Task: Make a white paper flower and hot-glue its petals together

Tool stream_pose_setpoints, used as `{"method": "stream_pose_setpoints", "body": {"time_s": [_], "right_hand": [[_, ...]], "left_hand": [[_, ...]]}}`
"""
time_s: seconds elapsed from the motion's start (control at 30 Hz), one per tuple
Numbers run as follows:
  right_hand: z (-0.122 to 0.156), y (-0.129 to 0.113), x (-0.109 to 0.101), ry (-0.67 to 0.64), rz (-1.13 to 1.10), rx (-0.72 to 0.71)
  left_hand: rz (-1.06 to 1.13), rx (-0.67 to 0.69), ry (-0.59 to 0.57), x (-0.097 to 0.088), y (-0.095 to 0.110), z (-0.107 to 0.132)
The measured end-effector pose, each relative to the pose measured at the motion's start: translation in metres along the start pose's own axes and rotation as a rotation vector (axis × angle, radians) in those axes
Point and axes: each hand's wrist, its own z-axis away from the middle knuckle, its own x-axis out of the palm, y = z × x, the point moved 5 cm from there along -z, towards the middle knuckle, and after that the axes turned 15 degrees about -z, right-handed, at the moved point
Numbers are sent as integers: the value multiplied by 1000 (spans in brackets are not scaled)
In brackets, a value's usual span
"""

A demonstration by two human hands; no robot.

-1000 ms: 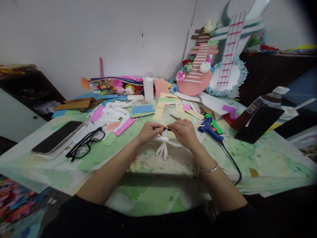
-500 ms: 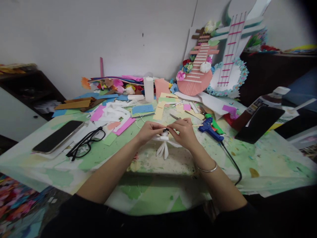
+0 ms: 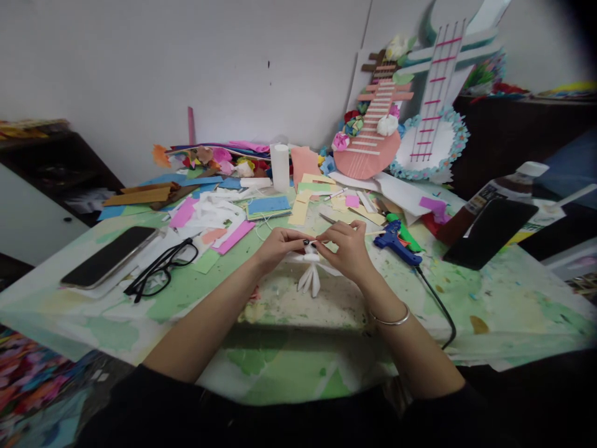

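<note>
A small white paper figure (image 3: 310, 280), with narrow petal-like pieces fanning down and a strip out to each side, is held over the front of the table. My left hand (image 3: 278, 247) pinches its top from the left, thumb and forefinger closed. Against the same top part are the closed fingertips of my right hand (image 3: 344, 246), coming from the right. A thin pale stick (image 3: 373, 233) pokes out beyond the right hand; whether that hand holds it I cannot tell. Small dark spots show at the fingertips.
A blue glue gun (image 3: 396, 241) with a black cord lies to the right. Black glasses (image 3: 163, 270) and a phone (image 3: 109, 256) are at the left. Scissors (image 3: 328, 218) and paper scraps lie behind the hands. A dark phone (image 3: 489, 235) leans on a bottle (image 3: 504, 186).
The hands stay together at the figure's top, with small finger shifts. The figure's lower petals have swung slightly right and up.
</note>
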Motion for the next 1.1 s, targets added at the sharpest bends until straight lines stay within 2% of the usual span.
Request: {"method": "stream_pose_setpoints", "body": {"time_s": [0.27, 0.6, 1.1], "right_hand": [[-1, -1, -2, -22, -16, 1], [1, 3, 11, -282, -110, 5], [1, 6, 6, -150, -196, 52]], "left_hand": [[-20, 36, 1, 0, 4, 0], [-62, -15, -5, -1, 3, 2], [-25, -2, -35, -4, -2, -2]]}}
